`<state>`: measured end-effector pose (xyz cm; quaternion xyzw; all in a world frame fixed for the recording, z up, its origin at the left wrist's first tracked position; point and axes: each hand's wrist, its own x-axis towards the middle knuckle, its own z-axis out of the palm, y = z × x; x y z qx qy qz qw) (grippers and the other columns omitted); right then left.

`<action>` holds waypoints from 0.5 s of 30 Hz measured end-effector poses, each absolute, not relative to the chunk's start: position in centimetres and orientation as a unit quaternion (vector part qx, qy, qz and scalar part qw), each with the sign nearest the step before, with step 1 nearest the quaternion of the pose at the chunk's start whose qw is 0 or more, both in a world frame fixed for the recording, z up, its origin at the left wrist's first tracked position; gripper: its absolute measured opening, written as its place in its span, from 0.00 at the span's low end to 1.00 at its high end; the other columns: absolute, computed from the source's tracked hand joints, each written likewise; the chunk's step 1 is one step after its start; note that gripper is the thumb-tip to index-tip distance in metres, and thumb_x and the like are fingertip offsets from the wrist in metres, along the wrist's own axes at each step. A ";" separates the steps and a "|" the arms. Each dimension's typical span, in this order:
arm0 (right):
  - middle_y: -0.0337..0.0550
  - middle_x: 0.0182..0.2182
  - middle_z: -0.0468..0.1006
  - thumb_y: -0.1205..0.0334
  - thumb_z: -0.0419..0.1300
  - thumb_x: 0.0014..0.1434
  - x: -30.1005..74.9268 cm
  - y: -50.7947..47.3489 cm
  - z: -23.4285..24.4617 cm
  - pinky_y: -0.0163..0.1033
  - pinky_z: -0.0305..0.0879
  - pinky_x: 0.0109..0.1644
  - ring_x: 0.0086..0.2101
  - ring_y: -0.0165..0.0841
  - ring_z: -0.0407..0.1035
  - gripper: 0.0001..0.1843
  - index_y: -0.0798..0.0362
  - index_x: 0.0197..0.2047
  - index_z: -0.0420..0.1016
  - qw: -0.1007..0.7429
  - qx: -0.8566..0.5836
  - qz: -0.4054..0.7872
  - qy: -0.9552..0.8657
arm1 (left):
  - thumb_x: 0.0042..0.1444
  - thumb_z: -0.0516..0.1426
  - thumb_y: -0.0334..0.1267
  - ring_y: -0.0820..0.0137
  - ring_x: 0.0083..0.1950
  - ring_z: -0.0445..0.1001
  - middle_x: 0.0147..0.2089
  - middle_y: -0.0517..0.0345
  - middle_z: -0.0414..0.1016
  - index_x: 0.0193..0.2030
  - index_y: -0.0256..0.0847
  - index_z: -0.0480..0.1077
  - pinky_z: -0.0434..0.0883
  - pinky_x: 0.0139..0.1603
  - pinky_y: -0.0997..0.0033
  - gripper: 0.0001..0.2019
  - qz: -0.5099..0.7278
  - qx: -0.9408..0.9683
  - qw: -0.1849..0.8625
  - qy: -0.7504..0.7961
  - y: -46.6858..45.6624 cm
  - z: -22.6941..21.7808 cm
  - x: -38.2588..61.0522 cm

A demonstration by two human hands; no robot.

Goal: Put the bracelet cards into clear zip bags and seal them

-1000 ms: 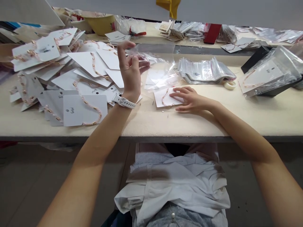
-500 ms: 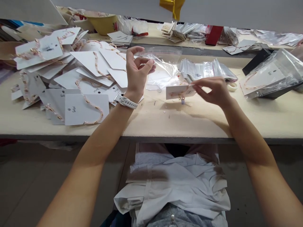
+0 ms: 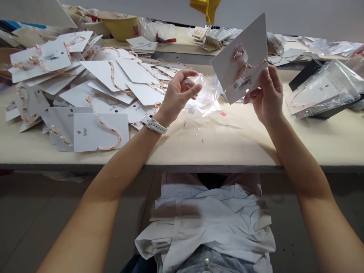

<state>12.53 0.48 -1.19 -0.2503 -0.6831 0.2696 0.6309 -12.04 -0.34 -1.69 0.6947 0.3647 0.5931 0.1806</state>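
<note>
A long bench [image 3: 216, 148] has a messy pile of white cards [image 3: 99, 131] on its left. The right hand [image 3: 264, 98] pinches a white jewelry card [image 3: 253, 38] up in the air, and a gold chain [image 3: 243, 68] sits on it; the card is light and stiff, so hold its edges. The left hand [image 3: 178, 98] is open, fingers curled, just beside a soft, slippery clear plastic bag [image 3: 203, 100].

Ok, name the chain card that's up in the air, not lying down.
The white card pinched in the right hand. It is held up and tilted, with its gold chain facing the camera, unlike the cards heaped on the table, which lie low.
</note>
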 end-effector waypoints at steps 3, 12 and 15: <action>0.38 0.35 0.73 0.39 0.59 0.54 12.6 0.3 -1.2 0.42 0.70 0.33 0.27 0.32 0.67 0.21 0.40 0.44 0.61 0.609 -0.285 0.261 -0.693 | 0.59 0.61 0.40 0.73 0.38 0.76 0.39 0.58 0.74 0.41 0.45 0.70 0.77 0.40 0.71 0.06 0.578 0.715 0.177 0.351 -0.2 -1.8 -12.1; 0.34 0.31 0.70 0.50 0.64 0.49 12.9 0.3 -0.5 0.38 0.65 0.29 0.23 0.28 0.60 0.19 0.42 0.41 0.61 0.659 -0.215 0.307 -0.652 | 0.59 0.60 0.47 0.74 0.32 0.72 0.34 0.58 0.68 0.35 0.44 0.69 0.75 0.35 0.69 0.10 0.541 0.753 0.158 0.339 -0.7 -1.6 -12.0; 0.34 0.32 0.72 0.50 0.63 0.50 13.0 0.5 -0.7 0.39 0.65 0.31 0.24 0.29 0.60 0.20 0.41 0.44 0.61 0.663 -0.217 0.300 -0.651 | 0.58 0.60 0.44 0.73 0.30 0.69 0.31 0.59 0.67 0.34 0.43 0.69 0.72 0.34 0.68 0.08 0.510 0.786 0.123 0.327 -1.4 -1.7 -11.8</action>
